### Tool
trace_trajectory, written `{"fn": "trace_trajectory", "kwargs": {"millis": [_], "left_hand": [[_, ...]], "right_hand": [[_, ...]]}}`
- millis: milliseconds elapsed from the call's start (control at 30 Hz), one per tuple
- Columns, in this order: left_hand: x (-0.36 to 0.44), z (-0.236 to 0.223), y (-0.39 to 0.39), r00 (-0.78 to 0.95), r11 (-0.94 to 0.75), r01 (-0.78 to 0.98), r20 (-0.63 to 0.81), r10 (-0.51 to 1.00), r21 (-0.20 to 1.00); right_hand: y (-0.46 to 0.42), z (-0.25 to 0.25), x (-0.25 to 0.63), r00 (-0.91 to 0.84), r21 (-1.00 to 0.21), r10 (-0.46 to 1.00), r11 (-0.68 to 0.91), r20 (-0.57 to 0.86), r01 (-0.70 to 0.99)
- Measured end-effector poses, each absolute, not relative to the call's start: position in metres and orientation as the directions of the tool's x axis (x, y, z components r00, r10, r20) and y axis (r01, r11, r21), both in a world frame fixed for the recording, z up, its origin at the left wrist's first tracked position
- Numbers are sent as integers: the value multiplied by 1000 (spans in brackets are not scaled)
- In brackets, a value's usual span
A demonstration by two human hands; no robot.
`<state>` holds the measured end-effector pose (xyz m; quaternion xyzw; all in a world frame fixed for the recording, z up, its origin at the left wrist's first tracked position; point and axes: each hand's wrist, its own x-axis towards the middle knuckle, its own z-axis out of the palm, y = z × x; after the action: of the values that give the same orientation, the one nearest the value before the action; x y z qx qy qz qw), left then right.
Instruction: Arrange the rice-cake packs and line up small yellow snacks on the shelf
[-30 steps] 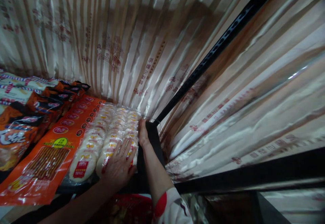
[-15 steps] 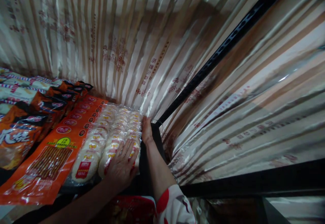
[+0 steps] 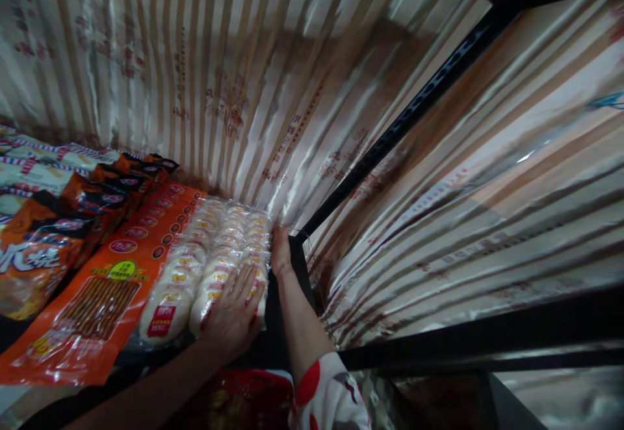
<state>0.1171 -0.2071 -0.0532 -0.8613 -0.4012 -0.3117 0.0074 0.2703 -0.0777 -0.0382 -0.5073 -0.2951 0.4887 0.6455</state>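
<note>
A clear bag of round white rice cakes (image 3: pixel 195 267) lies flat on a dark shelf. My left hand (image 3: pixel 234 316) rests on the bag's near right corner, fingers spread flat. Along the bag's right edge my right hand (image 3: pixel 281 250) presses against its far side, next to the black shelf post (image 3: pixel 390 138); its fingers are hidden behind the bag. A red-and-white patterned sleeve (image 3: pixel 326 397) covers my right forearm.
A long orange snack bag (image 3: pixel 97 300) lies left of the rice cakes. Further left sit several dark orange packets (image 3: pixel 49 235) and striped white packets (image 3: pixel 39 164). Shiny striped plastic sheeting (image 3: pixel 219 79) lines the back and right side. A black shelf rail (image 3: pixel 487 336) runs at the lower right.
Both hands stay on the rice-cake bag in nearly the same place. The view has shifted slightly.
</note>
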Motion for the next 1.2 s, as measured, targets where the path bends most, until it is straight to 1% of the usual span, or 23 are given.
{"fn": "trace_trajectory", "kwargs": {"millis": [133,333,400,467,533,633,733,933,1100,1200], "left_hand": [[117,-51,-208,492,-667,698,503,711,259],[116,-47,-210,485,-666,698,510,710,263],[116,-48,-210,492,-670,696,507,708,259],[116,-48,-209,499,-671,695,499,709,259],[115,-49,-209,505,-674,690,492,709,263],[114,-49,-208,506,-678,683,492,708,272],[114,-50,-209,501,-680,678,502,705,278],[115,-51,-209,505,-690,677,519,689,257],[114,-51,-209,504,-676,695,505,700,244],[114,-51,-209,509,-672,704,498,702,229]], "right_hand": [[-106,-39,272,386,-946,910,-17,-149,-325],[-115,-32,252,295,-924,932,-91,-210,-372],[-114,-27,248,298,-915,927,-98,-227,-391],[-119,-25,250,349,-919,913,-64,-211,-390],[-131,-26,253,404,-929,902,10,-151,-370],[-157,-32,256,425,-930,902,91,-74,-356],[-177,-38,248,423,-922,902,85,-90,-378],[-179,-35,229,335,-898,927,-3,-167,-439],[-186,-35,236,440,-921,894,101,-82,-377],[-191,-41,235,411,-916,906,78,-99,-393]]}}
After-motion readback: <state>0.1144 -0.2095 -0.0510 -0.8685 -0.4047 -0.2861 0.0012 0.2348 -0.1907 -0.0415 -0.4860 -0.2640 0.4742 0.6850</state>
